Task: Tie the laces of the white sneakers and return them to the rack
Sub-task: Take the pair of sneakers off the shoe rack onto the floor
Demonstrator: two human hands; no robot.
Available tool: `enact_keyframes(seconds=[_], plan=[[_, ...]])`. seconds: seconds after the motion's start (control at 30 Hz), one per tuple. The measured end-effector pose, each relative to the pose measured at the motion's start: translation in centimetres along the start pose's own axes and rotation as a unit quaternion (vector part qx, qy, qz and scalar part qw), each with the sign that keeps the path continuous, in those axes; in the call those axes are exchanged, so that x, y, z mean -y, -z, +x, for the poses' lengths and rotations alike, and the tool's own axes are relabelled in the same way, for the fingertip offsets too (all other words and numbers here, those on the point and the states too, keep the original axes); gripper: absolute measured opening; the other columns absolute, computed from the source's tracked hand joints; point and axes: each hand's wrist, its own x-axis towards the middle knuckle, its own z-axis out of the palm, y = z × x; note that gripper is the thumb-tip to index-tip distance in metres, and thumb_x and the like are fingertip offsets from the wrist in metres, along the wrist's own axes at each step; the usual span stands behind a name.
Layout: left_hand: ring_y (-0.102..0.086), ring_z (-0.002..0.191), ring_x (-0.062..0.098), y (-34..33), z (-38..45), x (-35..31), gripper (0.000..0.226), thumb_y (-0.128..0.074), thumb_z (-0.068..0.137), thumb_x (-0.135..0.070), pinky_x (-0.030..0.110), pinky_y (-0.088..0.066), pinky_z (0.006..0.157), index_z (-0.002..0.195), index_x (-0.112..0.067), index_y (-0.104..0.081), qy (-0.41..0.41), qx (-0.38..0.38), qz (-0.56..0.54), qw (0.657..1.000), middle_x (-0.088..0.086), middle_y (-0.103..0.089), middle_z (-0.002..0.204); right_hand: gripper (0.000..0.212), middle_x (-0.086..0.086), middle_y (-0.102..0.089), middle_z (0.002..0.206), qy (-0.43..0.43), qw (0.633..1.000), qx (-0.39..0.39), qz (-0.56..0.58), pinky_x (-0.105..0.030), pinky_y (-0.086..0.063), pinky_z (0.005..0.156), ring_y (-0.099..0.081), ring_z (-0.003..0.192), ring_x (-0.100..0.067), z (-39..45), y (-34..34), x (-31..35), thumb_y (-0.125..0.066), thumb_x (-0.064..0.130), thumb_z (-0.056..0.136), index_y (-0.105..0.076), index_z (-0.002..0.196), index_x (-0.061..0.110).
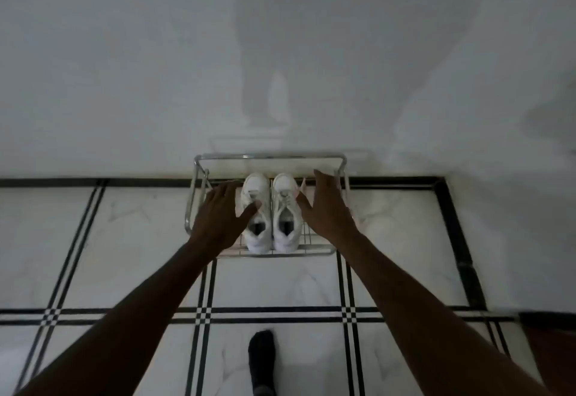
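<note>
Head view: pair of white sneakers side by side on chrome wire shoe rack, toes toward white wall, heels toward camera. Rack stands on marble-look tiled floor with black lines, against wall. Left hand spread, fingers splayed, thumb tip touching left sneaker near laces; grip released. Right hand spread just beside right sneaker, thumb at its outer edge; grip released, grasping nothing. Dark-socked foot on floor below.
</note>
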Motion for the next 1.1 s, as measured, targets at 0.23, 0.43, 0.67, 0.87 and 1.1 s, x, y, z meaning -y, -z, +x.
enact_keyframes(seconds=[0.23,0.43,0.67,0.87,1.1], plan=[[-0.058,0.123,0.036,-14.5,5.8,10.5,0.096,-0.060,0.078,-0.076,0.047,-0.054,0.099,0.145,-0.009,-0.043,0.199,0.118,-0.179,0.956,0.016,-0.052,0.144,0.075,-0.021,-0.042,0.150,-0.213,0.968,0.105,0.084,-0.039,-0.040,0.104,-0.044,0.135,-0.035,5.3,-13.3,-10.7,-0.062,0.041,0.092,-0.030,0.150,0.006],[-0.069,0.101,0.029,-17.8,7.5,11.9,0.056,-0.065,0.096,-0.031,0.044,-0.065,0.073,0.146,-0.020,-0.041,0.315,0.175,-0.424,0.831,0.013,-0.062,0.130,0.072,-0.016,-0.056,0.138,-0.285,0.935,0.139,0.159,-0.046,-0.055,0.093,-0.060,0.118,-0.033,8.2,-17.4,-14.1,-0.070,0.034,0.085,-0.037,0.147,0.013],[-0.069,0.106,0.029,-17.1,5.8,11.8,0.042,-0.062,0.097,-0.015,0.040,-0.065,0.069,0.138,-0.017,-0.051,0.283,0.157,-0.471,0.821,0.015,-0.062,0.130,0.055,-0.012,-0.064,0.118,-0.259,0.939,0.113,0.194,-0.049,-0.063,0.072,-0.067,0.100,-0.030,6.0,-17.3,-12.9,-0.067,0.028,0.089,-0.047,0.139,0.016],[-0.068,0.112,0.022,-18.0,-3.7,11.8,0.060,-0.064,0.095,-0.014,0.045,-0.065,0.078,0.149,-0.029,-0.041,0.227,0.085,-0.460,0.854,0.001,-0.056,0.139,0.061,-0.005,-0.062,0.125,-0.208,0.945,0.067,0.242,-0.047,-0.060,0.084,-0.065,0.105,-0.020,-3.4,-18.2,-13.6,-0.071,0.015,0.088,-0.044,0.143,0.021],[-0.068,0.109,0.023,-23.7,-17.3,11.9,0.061,-0.067,0.095,-0.020,0.041,-0.065,0.072,0.150,-0.024,-0.040,0.253,0.041,-0.418,0.872,0.003,-0.058,0.132,0.062,-0.004,-0.057,0.135,-0.204,0.948,0.085,0.228,-0.032,-0.056,0.087,-0.060,0.118,-0.022,-16.7,-21.7,-17.5,-0.068,0.017,0.090,-0.041,0.146,0.021]])
